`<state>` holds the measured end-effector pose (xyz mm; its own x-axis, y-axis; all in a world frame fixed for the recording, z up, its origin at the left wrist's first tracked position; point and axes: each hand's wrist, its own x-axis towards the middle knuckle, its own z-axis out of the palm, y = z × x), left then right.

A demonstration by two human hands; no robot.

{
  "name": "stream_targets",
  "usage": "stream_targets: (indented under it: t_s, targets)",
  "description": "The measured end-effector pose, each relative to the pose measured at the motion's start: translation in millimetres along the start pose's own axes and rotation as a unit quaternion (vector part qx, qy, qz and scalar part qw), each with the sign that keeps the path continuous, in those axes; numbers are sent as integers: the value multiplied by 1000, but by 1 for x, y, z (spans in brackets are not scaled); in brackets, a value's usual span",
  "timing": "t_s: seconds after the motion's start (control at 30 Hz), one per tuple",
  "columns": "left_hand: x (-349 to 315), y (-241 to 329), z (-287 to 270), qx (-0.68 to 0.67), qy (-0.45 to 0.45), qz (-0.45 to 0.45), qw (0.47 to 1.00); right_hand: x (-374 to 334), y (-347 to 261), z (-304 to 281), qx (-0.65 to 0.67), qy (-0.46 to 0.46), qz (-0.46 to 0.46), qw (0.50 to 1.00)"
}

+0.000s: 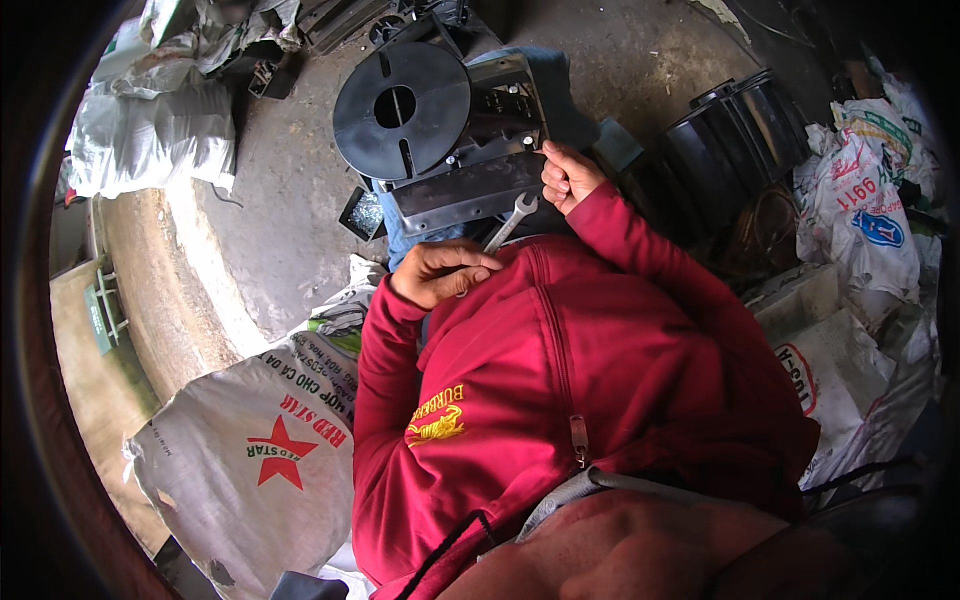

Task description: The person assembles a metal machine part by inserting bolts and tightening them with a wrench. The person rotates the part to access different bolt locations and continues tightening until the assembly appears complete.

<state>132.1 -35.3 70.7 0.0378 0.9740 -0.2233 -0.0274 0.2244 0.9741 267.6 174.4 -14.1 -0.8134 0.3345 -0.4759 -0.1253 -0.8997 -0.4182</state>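
Across my lap lies a black metal assembly with a flat frame (470, 195) and a round black disc (440, 90). The disc has a central hole and slots, and a few bolts (453, 160) show beside it. My left hand (440, 272) is closed around the lower end of a silver open-end wrench (500, 235); its jaw points up toward the frame's near edge. My right hand (570, 178) has its fingers curled and pinched together at the frame's right edge. What it pinches, if anything, is too small to make out.
A small black tray (362, 214) of shiny small parts sits left of the frame. White sacks lie about: one printed sack (240, 440) at lower left, another (860, 200) at right. Black rounded parts (735, 135) stand on the concrete floor (275, 255) at upper right.
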Motion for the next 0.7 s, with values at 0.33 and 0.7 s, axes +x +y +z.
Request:
stream_targets:
  t_s: [0.33,0.7]
  targets:
    - [44,-34,23,-254,132,-61,956,3,2,-1,4,2,-4,1000]
    - [69,-30,36,-187,142,-80,969,2,-2,3,0,-2,5,1000]
